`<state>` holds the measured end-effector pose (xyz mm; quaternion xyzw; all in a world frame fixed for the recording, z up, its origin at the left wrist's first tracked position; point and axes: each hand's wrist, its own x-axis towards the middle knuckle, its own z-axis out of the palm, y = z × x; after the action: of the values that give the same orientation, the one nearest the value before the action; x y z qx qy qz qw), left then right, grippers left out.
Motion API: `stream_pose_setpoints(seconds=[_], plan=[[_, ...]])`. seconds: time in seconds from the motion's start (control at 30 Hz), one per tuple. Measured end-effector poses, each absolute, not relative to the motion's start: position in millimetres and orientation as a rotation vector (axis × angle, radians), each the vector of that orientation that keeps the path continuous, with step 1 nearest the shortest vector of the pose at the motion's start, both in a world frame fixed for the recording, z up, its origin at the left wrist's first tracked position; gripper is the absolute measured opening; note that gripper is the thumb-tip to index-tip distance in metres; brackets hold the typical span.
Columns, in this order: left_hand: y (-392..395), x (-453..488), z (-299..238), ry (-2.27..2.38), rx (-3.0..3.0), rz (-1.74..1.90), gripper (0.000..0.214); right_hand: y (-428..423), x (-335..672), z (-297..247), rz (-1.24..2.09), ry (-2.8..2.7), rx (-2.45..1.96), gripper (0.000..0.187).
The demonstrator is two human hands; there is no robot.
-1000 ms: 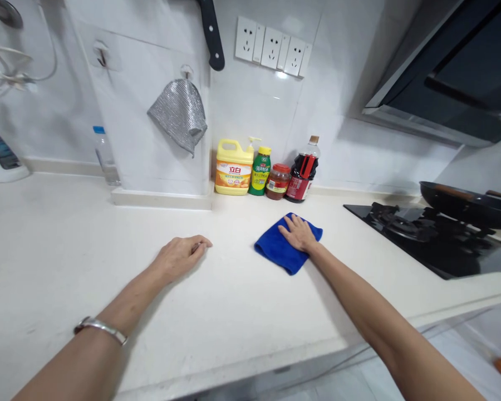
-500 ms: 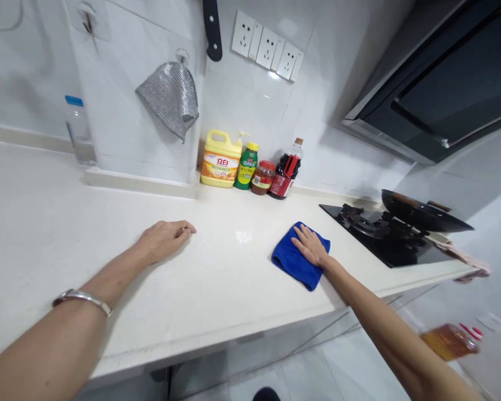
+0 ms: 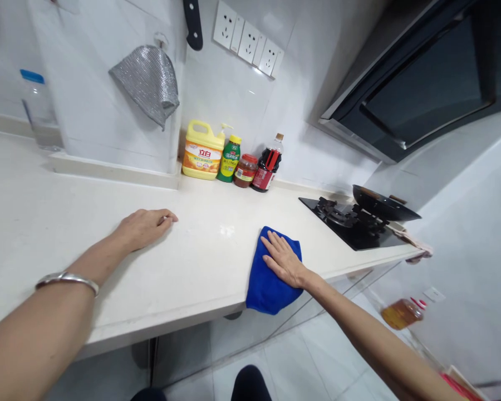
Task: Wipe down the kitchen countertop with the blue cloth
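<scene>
My right hand (image 3: 284,259) lies flat on a blue cloth (image 3: 267,287), fingers outstretched and a little apart, pressing it near the front edge of the white countertop (image 3: 209,259). Part of the cloth hangs over that edge. To the left, my left hand (image 3: 147,228) rests on the countertop with its fingers curled in. Nothing shows in it, and a silver bracelet (image 3: 67,277) circles that wrist.
Along the wall stand a yellow detergent jug (image 3: 202,153), a green bottle (image 3: 229,160), a red-lidded jar (image 3: 245,171) and a dark sauce bottle (image 3: 268,167). A wok (image 3: 384,205) sits on the gas hob (image 3: 359,236) at right. The range hood (image 3: 426,83) juts out above.
My right hand has drawn the cloth toward me to the front edge, where part of it now droops over. The view has shifted right; my left hand stays curled on the countertop.
</scene>
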<state>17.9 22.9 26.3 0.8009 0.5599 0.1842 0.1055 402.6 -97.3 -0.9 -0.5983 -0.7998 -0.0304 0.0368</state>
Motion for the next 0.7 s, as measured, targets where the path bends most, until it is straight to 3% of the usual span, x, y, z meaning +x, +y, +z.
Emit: stream_pose_setpoints(seconds=[0.7], plan=[[5, 45, 25, 1.891, 2.438, 0.272, 0.047, -152, 259, -16, -0.452, -2.293, -1.642, 0.064]])
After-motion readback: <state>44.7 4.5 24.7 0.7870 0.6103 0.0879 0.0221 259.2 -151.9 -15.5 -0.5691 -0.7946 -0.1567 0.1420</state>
